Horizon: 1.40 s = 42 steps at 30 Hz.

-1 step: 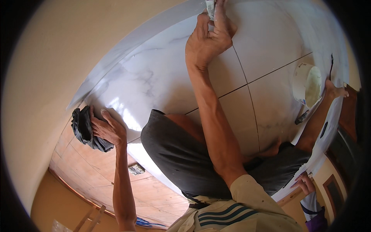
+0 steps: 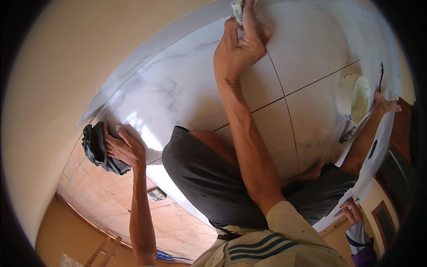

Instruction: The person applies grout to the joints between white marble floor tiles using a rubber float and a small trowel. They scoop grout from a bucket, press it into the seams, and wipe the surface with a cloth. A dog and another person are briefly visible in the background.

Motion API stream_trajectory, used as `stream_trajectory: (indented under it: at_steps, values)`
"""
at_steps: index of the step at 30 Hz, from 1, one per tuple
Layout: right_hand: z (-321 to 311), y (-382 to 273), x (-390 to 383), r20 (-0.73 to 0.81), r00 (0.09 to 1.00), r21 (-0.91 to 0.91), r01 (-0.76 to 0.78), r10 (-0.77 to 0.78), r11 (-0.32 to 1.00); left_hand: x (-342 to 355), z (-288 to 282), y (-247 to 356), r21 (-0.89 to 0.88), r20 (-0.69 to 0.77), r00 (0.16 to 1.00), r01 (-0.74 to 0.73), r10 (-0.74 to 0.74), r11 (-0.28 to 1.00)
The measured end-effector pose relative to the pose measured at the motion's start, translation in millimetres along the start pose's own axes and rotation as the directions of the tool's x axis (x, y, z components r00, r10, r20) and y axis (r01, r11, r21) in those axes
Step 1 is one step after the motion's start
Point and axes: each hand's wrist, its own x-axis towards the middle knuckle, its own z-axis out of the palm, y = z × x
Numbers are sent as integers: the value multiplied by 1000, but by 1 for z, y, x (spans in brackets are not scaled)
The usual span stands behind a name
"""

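Note:
My right hand (image 2: pixel 242 49) reaches to the far edge of the marbled tile floor (image 2: pixel 178 93). Its fingers are closed on a small whitish, smeared piece (image 2: pixel 237 12), whose kind I cannot make out; the top of the view cuts off the fingertips. At the left, my left hand (image 2: pixel 126 147) lies flat at the tile edge with fingers stretched and thumb apart. Its fingers touch a crumpled black cloth or plastic bag (image 2: pixel 95 149), which bunches against the wall side. Thin dark joints run between the tiles near my right forearm.
A white tub (image 2: pixel 347 95) with pale paste inside lies tipped at the right, near a bare foot (image 2: pixel 386 103). The cream wall (image 2: pixel 58 89) curves along the left. Below a step are reddish tiles (image 2: pixel 106 196). Another person's hand (image 2: pixel 352 211) shows at the lower right.
My right hand has shifted very slightly left with the whitish piece. My left hand and the black cloth or bag stay in place.

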Motion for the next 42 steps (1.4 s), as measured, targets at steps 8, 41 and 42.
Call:
stream_trajectory:
  at_steps: [8, 41, 42]
  values:
    - [-24, 23, 16, 61, 990, 13, 128, -128, 992, 3, 0, 0, -7, -4, 1000, -15, 15, 1000]
    - [-82, 78, 160, 621, -103, 47, 994, -777, -94, 2, -2, 0, 1, 7, 1000, -28, 28, 1000]
    - [-84, 78, 159, 640, -85, 62, 996, -764, -59, 2, -1, -1, 4, 10, 1000, -26, 26, 1000]
